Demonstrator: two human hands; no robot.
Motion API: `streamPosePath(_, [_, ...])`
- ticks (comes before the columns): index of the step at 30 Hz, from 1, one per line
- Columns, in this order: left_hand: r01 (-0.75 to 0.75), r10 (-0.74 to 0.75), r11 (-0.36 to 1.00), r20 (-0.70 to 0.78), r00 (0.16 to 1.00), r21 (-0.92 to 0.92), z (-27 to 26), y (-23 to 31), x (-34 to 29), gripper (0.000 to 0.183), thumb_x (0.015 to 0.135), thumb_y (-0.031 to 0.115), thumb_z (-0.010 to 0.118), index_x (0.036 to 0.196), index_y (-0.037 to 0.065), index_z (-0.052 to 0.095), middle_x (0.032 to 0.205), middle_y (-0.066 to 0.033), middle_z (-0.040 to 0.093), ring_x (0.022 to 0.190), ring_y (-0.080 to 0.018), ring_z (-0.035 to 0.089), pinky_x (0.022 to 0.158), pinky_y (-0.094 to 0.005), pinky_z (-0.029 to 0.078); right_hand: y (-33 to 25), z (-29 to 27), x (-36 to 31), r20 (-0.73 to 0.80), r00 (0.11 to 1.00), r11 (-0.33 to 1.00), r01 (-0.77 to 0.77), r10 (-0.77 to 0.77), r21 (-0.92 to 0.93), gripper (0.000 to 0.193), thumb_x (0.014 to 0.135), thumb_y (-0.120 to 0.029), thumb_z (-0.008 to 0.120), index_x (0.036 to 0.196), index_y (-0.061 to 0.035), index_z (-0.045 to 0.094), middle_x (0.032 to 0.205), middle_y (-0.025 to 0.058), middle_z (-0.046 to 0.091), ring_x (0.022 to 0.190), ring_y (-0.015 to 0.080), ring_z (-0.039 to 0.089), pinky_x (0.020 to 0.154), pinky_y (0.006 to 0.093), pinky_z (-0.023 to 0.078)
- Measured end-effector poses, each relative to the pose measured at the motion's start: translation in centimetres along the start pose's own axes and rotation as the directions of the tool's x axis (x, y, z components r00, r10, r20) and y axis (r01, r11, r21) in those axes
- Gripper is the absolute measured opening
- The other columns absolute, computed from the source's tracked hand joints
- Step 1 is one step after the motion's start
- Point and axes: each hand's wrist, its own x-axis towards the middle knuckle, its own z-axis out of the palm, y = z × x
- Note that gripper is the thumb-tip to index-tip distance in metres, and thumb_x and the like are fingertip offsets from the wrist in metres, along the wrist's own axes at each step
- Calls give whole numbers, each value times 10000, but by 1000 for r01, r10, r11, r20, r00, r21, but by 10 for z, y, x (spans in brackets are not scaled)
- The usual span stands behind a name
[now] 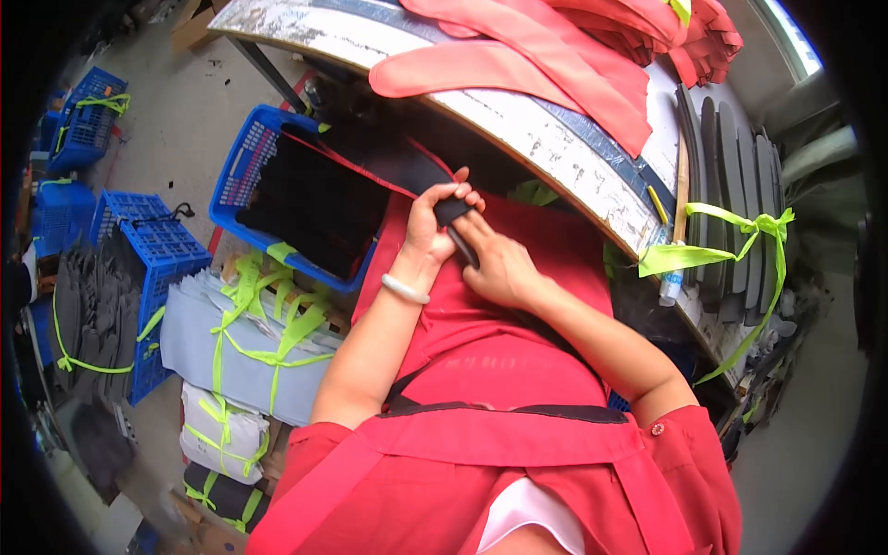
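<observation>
My left hand (435,222), with a pale bangle at the wrist, is closed around a black fabric piece (451,211) above my lap. A black strip with red edging (384,159) stretches from there toward the blue basket on the left. My right hand (502,264) meets the left, its fingertips pressed against the folded black fabric. A narrow dark end (462,247) shows between the palms; whether it is the same fabric or a separate thing, I cannot make out. Under both hands lies my red apron (499,361).
The blue basket (268,116) holds black fabric. A worn white table (518,125) carries red cut pieces (518,69) and a tied stack of dark grey panels (731,176). Light-blue bundles (199,324) tied in lime strips and another blue crate (153,240) stand left.
</observation>
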Motion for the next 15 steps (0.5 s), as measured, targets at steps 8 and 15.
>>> streamPosePath(8, [5,5,998,-151,989,66,8,-1,-2,326,964,226,569,1176,-20,541,935,-118,641,993,-284,620,992,-440,478,4,-2,1,100,990,992,-104,96,74,489,737,-73,564,1221,-76,495,1205,199,595,1006,414,616,829,514,508])
streamPosePath(15, [-47,60,996,-192,979,72,0,2,12,194,843,37,603,1020,32,523,770,-64,552,757,-201,559,831,-384,498,18,10,40,176,981,996,-84,82,4,352,724,-52,537,1070,7,571,1134,267,612,945,428,630,805,502,527])
